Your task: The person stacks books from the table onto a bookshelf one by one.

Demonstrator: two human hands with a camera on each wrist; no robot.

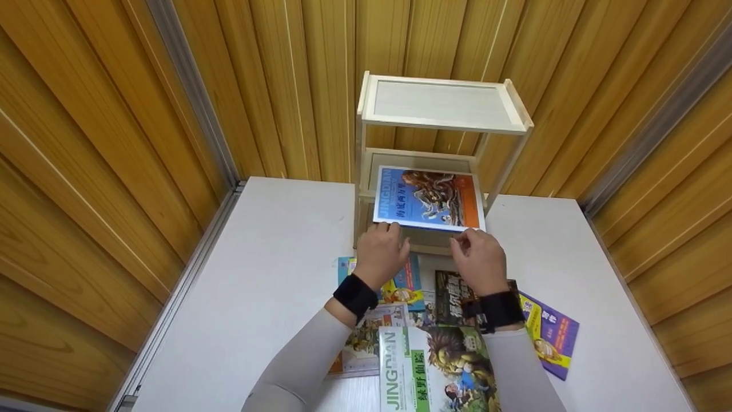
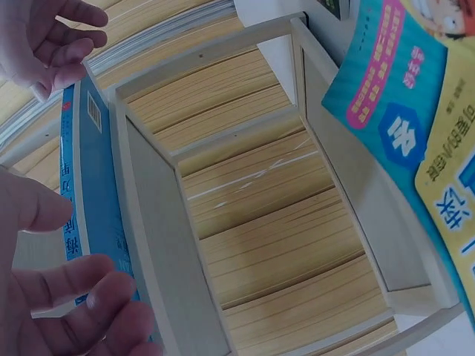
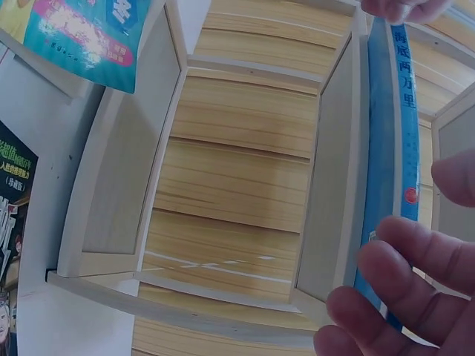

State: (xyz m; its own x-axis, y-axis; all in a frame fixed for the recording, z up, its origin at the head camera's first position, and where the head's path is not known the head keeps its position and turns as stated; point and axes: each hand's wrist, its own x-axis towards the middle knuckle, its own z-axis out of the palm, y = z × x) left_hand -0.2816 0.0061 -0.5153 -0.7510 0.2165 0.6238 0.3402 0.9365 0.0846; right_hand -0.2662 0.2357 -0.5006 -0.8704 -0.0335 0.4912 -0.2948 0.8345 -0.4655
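Observation:
A blue-covered book (image 1: 432, 197) with an orange strip lies face up on the middle shelf of a pale wooden rack (image 1: 446, 106), its spine facing me. At the left of its near edge is my left hand (image 1: 382, 252), fingers touching the book. My right hand (image 1: 480, 260) is by the near right corner, its fingers bent. The left wrist view shows the fingers (image 2: 96, 297) against the blue book (image 2: 96, 178) and the thumb apart from them. Likewise, the right wrist view shows fingers (image 3: 393, 267) beside the spine (image 3: 404, 111), thumb standing off.
Several books lie in front of the rack: a green-and-white one (image 1: 400, 366) nearest me, a dark one (image 1: 449, 294), a purple-and-yellow one (image 1: 557, 337) and a blue-and-yellow one (image 1: 412, 274). White tabletop (image 1: 274, 257) extends to both sides. Wooden panels (image 1: 320, 86) stand behind the rack.

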